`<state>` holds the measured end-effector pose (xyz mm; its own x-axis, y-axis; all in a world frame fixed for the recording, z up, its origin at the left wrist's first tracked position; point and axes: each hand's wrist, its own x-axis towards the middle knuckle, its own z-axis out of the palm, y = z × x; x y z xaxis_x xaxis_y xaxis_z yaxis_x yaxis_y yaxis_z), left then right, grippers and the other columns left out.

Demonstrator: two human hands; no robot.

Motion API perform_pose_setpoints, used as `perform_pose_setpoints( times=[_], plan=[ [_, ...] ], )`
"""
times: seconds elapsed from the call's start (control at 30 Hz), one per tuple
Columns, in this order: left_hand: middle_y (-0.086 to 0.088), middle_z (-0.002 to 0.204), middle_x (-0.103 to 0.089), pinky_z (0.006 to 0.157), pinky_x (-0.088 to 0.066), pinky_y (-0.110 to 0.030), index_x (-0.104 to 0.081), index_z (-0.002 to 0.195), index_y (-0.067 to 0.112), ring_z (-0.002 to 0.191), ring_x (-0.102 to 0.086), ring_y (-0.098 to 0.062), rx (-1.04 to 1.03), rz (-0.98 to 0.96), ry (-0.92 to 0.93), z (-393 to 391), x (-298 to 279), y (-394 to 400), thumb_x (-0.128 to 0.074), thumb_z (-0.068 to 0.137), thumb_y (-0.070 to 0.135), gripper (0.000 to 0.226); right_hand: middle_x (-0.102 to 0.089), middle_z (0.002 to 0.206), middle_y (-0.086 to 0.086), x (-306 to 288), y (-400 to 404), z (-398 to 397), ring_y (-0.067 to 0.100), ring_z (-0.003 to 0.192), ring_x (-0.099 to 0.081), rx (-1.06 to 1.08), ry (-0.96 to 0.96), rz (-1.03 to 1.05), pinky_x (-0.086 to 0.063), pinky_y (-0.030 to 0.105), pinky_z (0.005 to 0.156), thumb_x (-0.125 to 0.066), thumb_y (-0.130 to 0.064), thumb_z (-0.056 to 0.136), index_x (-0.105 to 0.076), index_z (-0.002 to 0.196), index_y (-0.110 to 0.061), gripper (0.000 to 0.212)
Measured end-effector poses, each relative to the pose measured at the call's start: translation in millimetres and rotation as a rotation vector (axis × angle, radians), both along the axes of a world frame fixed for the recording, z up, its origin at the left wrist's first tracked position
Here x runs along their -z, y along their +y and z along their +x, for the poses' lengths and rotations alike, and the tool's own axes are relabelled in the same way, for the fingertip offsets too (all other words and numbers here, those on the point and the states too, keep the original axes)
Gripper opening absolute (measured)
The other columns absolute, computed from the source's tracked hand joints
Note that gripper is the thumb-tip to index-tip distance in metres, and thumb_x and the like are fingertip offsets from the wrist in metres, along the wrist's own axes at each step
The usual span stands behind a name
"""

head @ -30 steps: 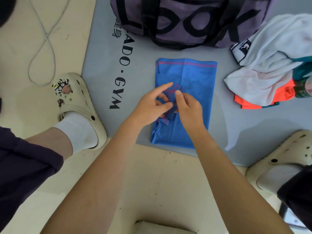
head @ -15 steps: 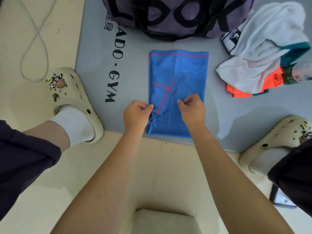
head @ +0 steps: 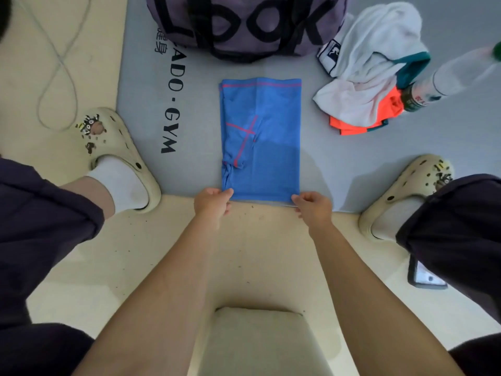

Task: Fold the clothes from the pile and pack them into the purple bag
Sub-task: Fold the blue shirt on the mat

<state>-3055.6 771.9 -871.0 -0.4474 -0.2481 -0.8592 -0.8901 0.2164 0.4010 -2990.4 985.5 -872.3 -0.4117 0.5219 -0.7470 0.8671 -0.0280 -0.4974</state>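
Both hands — left (head: pixel 212 202), right (head: pixel 311 207) — pinch the shirt's (head: pixel 267 147) near corners; next, I'd say, fold it toward the bag (head: pixel 244 23).

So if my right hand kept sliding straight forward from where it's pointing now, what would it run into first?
Probably only more of the blue garment whose near corner the right hand pinches; beyond it lies bare mat, then likely the purple bag.

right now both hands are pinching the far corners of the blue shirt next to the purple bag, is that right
Not quite. In the head view the left hand and right hand pinch the near corners of the blue shirt, at the mat edge closest to the person, not the far ones. The far end lies untouched, just short of the purple bag.
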Motion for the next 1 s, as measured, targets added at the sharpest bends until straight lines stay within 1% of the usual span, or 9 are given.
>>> perform_pose_setpoints(
  times=[0.1,0.2,0.33,0.43,0.53,0.63,0.73,0.87,1.0],
  plan=[
    [-0.015,0.076,-0.064,0.049,-0.057,-0.027,-0.057,0.089,0.004,0.049,-0.066,-0.019,-0.268,0.262,-0.190,14.2,-20.4,2.9,-0.066,0.091,0.006,0.009,-0.066,0.082,0.018,-14.7,7.8,14.7,0.026,0.066,-0.071,0.220,0.039,-0.342,-0.056,0.030,0.056,-0.062,-0.008,0.093,-0.053,0.084,-0.005,0.012],
    [-0.012,0.064,-0.066,0.046,-0.055,-0.023,-0.055,0.090,0.007,0.046,-0.067,-0.017,-0.368,0.345,-0.068,11.7,-37.6,6.3,-0.065,0.090,0.001,0.011,-0.069,0.080,0.023,-32.7,22.4,7.7,0.031,0.071,-0.074,0.288,0.136,-0.541,-0.057,0.030,0.057,-0.058,-0.004,0.094,-0.050,0.086,-0.006,0.011],
    [-0.011,0.078,-0.073,0.055,-0.056,-0.022,-0.060,0.106,0.018,0.061,-0.072,-0.018,-0.275,0.420,0.173,-33.7,-58.7,8.5,-0.067,0.091,0.010,0.018,-0.073,0.075,0.013,-54.3,35.9,-44.3,0.024,0.067,-0.074,0.222,0.317,-0.561,-0.059,0.029,0.058,-0.055,-0.004,0.096,-0.054,0.095,-0.011,0.007],
    [-0.008,0.097,-0.075,0.067,-0.057,-0.023,-0.065,0.107,0.012,0.084,-0.075,-0.019,-0.152,0.499,0.250,-78.5,-67.8,9.0,-0.067,0.092,0.019,0.016,-0.074,0.092,0.009,-66.8,41.1,-93.8,0.020,0.082,-0.074,0.123,0.411,-0.592,-0.059,0.027,0.076,-0.057,-0.005,0.095,-0.059,0.101,-0.009,0.007],
    [-0.006,0.096,-0.074,0.065,-0.057,-0.020,-0.067,0.105,0.008,0.080,-0.074,-0.014,0.090,0.402,0.291,-120.9,-59.9,8.4,-0.068,0.090,0.011,0.015,-0.071,0.102,0.009,-68.6,43.2,-141.8,0.017,0.084,-0.071,-0.073,0.381,-0.455,-0.056,0.023,0.074,-0.060,-0.005,0.093,-0.057,0.112,-0.005,0.020],
    [-0.005,0.069,-0.068,0.042,-0.047,-0.018,-0.066,0.090,0.010,0.045,-0.062,-0.011,0.233,0.083,0.300,-158.9,-39.7,10.0,-0.067,0.091,0.015,0.005,-0.069,0.082,0.009,-55.7,40.9,-184.4,0.009,0.050,-0.064,-0.184,0.287,-0.240,-0.043,0.017,0.044,-0.059,-0.009,0.094,-0.054,0.093,-0.012,0.006],
    [-0.002,0.060,-0.058,0.046,-0.043,-0.023,-0.063,0.072,0.016,0.047,-0.051,-0.014,0.348,-0.126,0.340,-187.9,-12.0,13.1,-0.068,0.089,0.024,0.020,-0.066,0.063,0.005,-29.1,42.8,-213.8,0.009,0.032,-0.053,-0.264,0.214,-0.036,-0.032,0.014,0.033,-0.062,-0.015,0.093,-0.050,0.079,-0.017,0.019],
    [0.008,0.070,-0.060,0.061,-0.044,-0.026,-0.060,0.078,0.022,0.067,-0.058,-0.013,0.456,-0.255,0.433,-205.2,17.3,18.9,-0.068,0.088,0.031,0.016,-0.061,0.055,0.003,0.5,44.2,-229.4,0.004,0.030,-0.048,-0.345,0.184,0.116,-0.037,0.013,0.036,-0.064,-0.019,0.090,-0.052,0.073,-0.020,0.021],
    [0.011,0.075,-0.055,0.063,-0.041,-0.015,-0.060,0.093,0.025,0.070,-0.055,-0.009,0.309,-0.279,0.607,-198.4,25.6,16.6,-0.071,0.086,0.038,0.018,-0.060,0.072,0.002,14.8,46.6,-216.3,0.019,0.068,-0.059,-0.394,0.251,0.400,-0.044,0.028,0.062,-0.059,-0.023,0.090,-0.056,0.092,-0.013,0.010]
  ],
)
